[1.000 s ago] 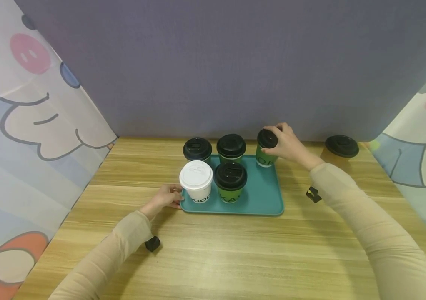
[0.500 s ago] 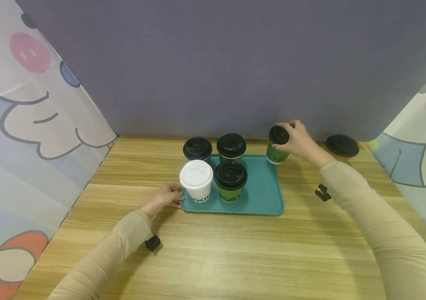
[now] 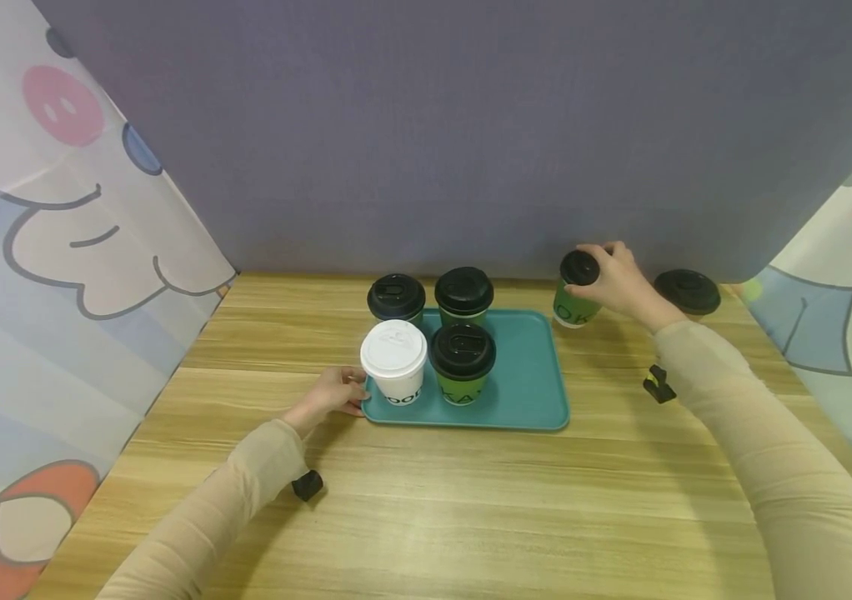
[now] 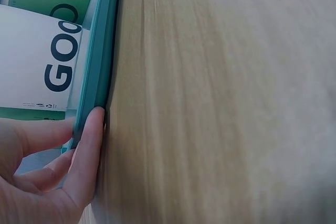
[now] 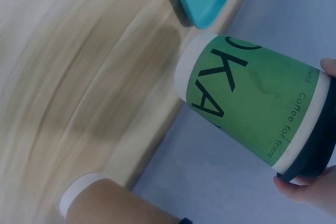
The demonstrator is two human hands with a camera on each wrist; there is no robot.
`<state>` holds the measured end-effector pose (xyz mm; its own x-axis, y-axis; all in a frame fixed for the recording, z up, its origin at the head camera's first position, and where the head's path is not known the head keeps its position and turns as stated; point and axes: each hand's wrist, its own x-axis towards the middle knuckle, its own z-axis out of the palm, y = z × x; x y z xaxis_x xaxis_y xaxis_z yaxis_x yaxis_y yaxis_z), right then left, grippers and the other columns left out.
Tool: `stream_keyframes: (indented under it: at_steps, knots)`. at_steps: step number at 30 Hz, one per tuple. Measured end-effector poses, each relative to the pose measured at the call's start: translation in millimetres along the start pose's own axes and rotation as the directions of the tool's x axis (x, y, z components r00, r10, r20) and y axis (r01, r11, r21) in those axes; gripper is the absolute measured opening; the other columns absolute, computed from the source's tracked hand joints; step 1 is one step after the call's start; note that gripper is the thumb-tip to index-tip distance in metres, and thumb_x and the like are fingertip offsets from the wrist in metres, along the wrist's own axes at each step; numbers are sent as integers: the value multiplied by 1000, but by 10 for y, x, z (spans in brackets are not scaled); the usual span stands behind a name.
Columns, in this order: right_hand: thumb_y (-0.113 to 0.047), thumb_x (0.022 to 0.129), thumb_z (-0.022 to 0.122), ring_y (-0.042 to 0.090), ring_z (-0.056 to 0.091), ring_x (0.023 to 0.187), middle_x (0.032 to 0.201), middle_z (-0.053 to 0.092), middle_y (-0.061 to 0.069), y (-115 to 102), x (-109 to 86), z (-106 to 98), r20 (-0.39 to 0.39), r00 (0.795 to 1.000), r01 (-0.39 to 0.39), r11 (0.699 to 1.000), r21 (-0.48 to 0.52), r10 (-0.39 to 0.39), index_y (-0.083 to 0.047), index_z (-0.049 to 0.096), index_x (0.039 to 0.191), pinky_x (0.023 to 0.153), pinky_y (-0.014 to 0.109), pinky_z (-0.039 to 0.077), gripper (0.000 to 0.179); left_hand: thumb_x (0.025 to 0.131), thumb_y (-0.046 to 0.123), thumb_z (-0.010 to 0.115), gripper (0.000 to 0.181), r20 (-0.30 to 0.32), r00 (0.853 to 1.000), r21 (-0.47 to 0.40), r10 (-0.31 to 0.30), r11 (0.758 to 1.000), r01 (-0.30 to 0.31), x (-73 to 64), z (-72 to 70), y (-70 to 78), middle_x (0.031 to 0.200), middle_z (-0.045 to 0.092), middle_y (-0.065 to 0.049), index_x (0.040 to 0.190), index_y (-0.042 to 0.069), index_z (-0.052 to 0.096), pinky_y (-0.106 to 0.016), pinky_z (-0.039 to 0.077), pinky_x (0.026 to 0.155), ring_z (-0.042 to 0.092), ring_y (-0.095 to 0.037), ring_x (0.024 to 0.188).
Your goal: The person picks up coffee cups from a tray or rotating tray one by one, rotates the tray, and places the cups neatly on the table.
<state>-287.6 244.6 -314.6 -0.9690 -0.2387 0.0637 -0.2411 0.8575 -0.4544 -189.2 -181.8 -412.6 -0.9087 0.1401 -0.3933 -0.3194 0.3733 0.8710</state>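
Note:
My right hand grips a green coffee cup by its black lid, just past the right edge of the teal tray. In the right wrist view that cup hangs tilted over the table, fingers at its lid. My left hand pinches the tray's front left corner; in the left wrist view thumb and fingers lie on either side of the tray rim. On the tray's left half stand a white-lidded cup, a green cup with a black lid, and two black-lidded cups behind, one at the right.
A brown cup with a black lid stands at the back right, partly behind my right forearm. A grey partition rises along the table's back edge. Printed curtains border both sides of the wooden table.
My right hand has carried the green cup rightward, from over the tray's back right corner to beyond its right edge. The left hand and the tray have stayed in place.

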Motion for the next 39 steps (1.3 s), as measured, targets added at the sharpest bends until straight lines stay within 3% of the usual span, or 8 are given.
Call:
stream_keyframes:
  at_steps: [7, 39]
  knots:
    - [-38, 78, 63, 52, 19, 116, 130, 13, 36, 106, 18, 7, -7, 999, -35, 999, -10, 35, -3, 25, 137, 85, 68, 30, 78, 80, -6, 55, 45, -21, 1000, 4, -4, 1000, 4, 70, -1, -62, 87, 58, -17, 121, -14, 40, -31, 57, 60, 58, -15, 60]
    - [-33, 80, 63, 53, 20, 113, 125, 16, 39, 295, 79, 109, 1, 995, -95, 995, -16, 95, 1, 25, 136, 82, 68, 31, 76, 80, -6, 55, 45, -19, 1000, -4, -13, 1000, 13, 77, 28, -58, 86, 57, -17, 122, -14, 39, -31, 57, 60, 58, -15, 60]
